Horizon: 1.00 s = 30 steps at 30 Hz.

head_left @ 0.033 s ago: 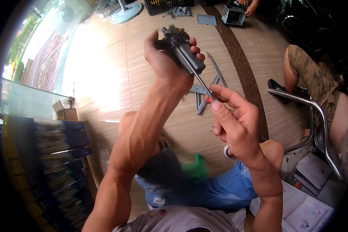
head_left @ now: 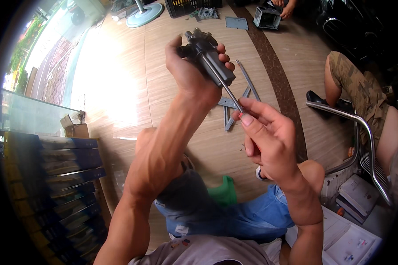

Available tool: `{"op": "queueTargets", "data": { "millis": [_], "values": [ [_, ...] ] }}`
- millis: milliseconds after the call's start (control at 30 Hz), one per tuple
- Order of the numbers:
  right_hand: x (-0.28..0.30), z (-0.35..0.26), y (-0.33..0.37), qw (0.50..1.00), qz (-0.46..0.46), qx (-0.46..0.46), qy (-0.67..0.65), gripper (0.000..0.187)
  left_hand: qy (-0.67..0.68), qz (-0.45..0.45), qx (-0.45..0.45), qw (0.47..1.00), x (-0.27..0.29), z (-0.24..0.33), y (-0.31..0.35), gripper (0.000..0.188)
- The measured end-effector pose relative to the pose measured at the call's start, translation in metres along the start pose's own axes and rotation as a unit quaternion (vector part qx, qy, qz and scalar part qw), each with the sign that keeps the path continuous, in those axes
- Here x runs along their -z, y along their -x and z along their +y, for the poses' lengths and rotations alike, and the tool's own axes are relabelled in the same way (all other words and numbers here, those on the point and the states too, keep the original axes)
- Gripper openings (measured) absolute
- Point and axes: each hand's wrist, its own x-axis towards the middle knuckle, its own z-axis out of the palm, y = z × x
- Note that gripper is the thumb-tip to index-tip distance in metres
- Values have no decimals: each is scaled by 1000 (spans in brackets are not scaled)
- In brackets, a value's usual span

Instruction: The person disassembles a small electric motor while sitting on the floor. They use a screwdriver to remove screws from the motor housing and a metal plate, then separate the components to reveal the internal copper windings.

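Nothing is differing from the earlier frame. Left hand [head_left: 194,73], grip clamping around dark grey metal motor part [head_left: 203,46], upper centre. Right hand [head_left: 265,137], grip pinching thin steel screwdriver shaft [head_left: 221,81]; red handle mostly hidden. Grey metal brackets [head_left: 247,88] lying on wooden floor [head_left: 119,88] behind.

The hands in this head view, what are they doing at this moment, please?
The left hand holds a dark metal part up above the wooden floor. The right hand grips a screwdriver whose shaft reaches up to that part. Grey metal brackets lie on the floor behind, and another person's leg is at the right.
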Motion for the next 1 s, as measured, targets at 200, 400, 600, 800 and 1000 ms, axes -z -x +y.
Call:
{"op": "queueTargets", "data": {
  "millis": [200, 400, 600, 800, 1000],
  "values": [
    [13, 1, -7, 962, -91, -180, -182, 40, -39, 33, 4, 999, -6, -6, 1, 57],
    [16, 4, -6, 961, -92, -174, -195, 40, -77, 49, -7, 996, -10, -7, 4, 56],
    [14, 17, -3, 991, -56, -105, -68, 36, -76, 59, -2, 995, -11, -13, 5, 50],
    [7, 36, -9, 748, 127, 374, 533, 33, -92, 59, -43, 993, -13, -11, 8, 52],
    [15, 24, -8, 923, 55, 213, 317, 33, -62, 77, -36, 994, -16, -12, 6, 46]
  ]
}}
